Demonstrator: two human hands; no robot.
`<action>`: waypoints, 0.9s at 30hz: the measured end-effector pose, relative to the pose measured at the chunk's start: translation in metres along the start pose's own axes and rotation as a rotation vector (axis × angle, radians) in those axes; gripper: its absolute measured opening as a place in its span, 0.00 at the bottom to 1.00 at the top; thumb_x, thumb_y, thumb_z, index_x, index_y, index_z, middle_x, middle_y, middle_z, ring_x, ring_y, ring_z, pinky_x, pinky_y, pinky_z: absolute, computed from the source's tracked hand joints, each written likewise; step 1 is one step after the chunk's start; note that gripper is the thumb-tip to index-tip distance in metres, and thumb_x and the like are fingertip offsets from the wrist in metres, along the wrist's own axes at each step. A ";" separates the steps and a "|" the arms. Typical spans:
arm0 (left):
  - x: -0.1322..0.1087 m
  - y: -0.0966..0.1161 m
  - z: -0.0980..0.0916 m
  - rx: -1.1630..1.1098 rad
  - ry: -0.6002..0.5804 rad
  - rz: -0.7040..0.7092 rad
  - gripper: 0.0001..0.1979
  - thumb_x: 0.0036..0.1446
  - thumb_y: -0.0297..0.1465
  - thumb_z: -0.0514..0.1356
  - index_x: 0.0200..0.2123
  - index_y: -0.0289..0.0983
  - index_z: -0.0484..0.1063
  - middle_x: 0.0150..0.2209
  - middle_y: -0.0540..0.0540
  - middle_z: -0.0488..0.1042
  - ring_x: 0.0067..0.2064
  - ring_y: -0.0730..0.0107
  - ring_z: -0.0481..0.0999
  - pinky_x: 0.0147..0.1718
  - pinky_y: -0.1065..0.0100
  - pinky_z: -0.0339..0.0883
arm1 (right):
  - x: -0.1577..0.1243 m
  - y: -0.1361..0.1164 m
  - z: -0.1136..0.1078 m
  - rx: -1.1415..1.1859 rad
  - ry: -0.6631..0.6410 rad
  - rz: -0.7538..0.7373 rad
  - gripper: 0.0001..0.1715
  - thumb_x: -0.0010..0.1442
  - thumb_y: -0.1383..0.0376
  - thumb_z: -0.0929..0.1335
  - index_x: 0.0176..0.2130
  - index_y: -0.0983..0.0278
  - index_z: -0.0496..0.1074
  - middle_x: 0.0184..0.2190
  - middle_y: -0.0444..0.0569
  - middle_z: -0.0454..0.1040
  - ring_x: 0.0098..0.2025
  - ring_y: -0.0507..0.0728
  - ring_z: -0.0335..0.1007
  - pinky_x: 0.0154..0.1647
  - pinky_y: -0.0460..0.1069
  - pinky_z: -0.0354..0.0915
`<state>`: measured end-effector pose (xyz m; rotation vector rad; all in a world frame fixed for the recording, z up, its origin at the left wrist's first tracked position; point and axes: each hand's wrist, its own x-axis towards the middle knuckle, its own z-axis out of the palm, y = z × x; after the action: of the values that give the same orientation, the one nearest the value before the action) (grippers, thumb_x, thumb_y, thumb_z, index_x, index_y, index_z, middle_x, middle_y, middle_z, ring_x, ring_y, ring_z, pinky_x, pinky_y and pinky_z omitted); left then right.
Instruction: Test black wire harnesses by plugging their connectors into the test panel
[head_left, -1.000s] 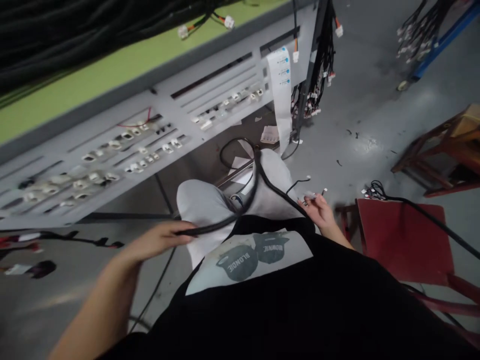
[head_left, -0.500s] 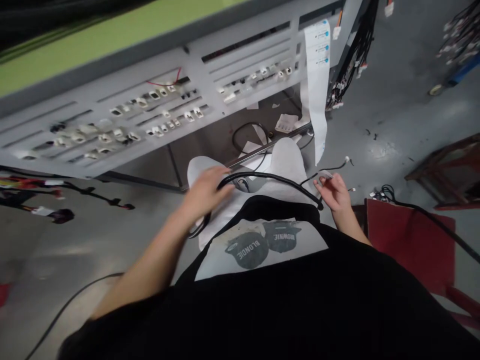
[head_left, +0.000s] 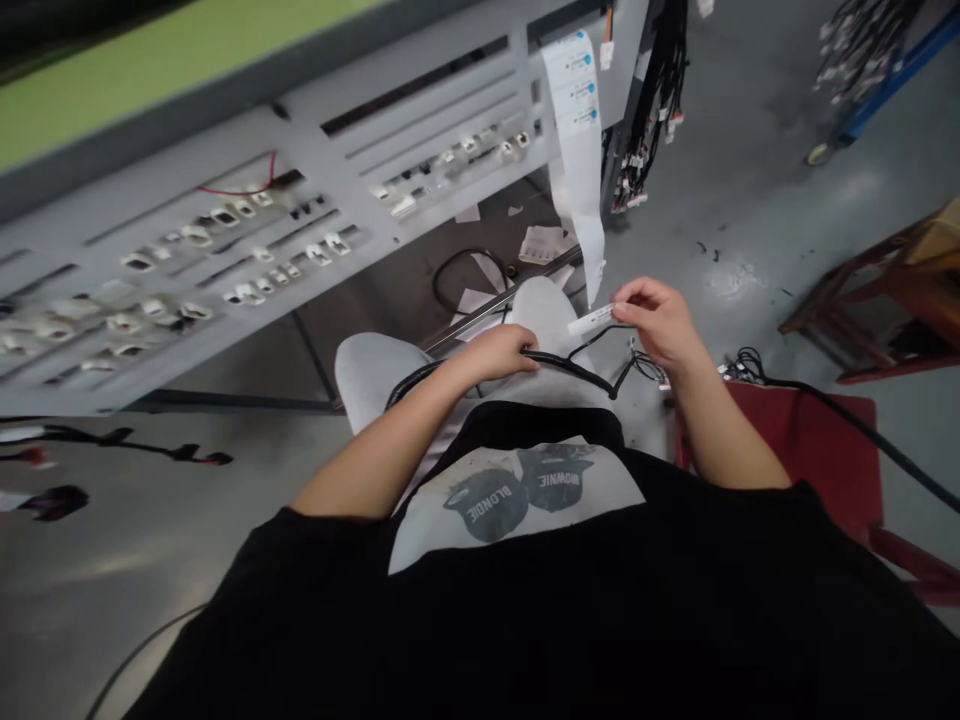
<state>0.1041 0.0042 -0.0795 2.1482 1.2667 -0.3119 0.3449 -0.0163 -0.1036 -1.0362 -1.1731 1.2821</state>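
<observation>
A thick black cable (head_left: 571, 366) runs across my lap, and my left hand (head_left: 504, 352) is closed around it. To the right the cable splits into thinner black wires (head_left: 624, 372) near my knee. My right hand (head_left: 651, 312) pinches one end of a small white label (head_left: 591, 321) with print on it. The label's other end points left, just above the cable and apart from my left hand. Past it, a long strip of labels (head_left: 579, 150) hangs from the rack, its lower tip close to the held label.
A grey slotted panel (head_left: 360, 180) holding several white connectors stands in front of me. Black wire bundles (head_left: 660, 110) hang at its right side. On my right is a red stool (head_left: 817, 440) with cables on it; a wooden frame (head_left: 862, 300) stands beyond.
My left hand has slid right along the cable and closed on it. My right hand has risen, and the white label now extends left from its fingers. The view has shifted right.
</observation>
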 end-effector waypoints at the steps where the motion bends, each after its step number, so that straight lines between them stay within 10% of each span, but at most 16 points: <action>1: -0.008 -0.002 -0.008 -0.043 -0.003 0.003 0.12 0.49 0.36 0.61 0.35 0.35 0.76 0.30 0.47 0.74 0.33 0.67 0.70 0.32 0.71 0.57 | 0.005 -0.011 0.006 -0.068 -0.067 -0.031 0.17 0.45 0.57 0.76 0.30 0.63 0.70 0.27 0.42 0.69 0.30 0.49 0.65 0.34 0.47 0.64; 10: -0.055 -0.013 -0.027 -0.370 -0.055 0.080 0.15 0.46 0.30 0.59 0.39 0.35 0.76 0.32 0.51 0.74 0.33 0.73 0.69 0.33 0.74 0.57 | 0.046 -0.075 0.079 -0.534 -0.845 -0.153 0.02 0.51 0.67 0.70 0.29 0.65 0.73 0.24 0.41 0.71 0.29 0.48 0.64 0.34 0.46 0.59; 27: -0.060 -0.006 -0.023 -0.792 -0.048 -0.075 0.07 0.50 0.29 0.59 0.23 0.32 0.72 0.19 0.49 0.68 0.20 0.79 0.62 0.20 0.74 0.53 | 0.069 -0.043 0.101 -0.632 -0.863 -0.036 0.02 0.47 0.70 0.71 0.27 0.65 0.74 0.24 0.42 0.73 0.27 0.48 0.65 0.32 0.45 0.58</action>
<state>0.0661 -0.0220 -0.0342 1.4105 1.1791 0.1057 0.2472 0.0437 -0.0429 -0.8818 -2.3505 1.4022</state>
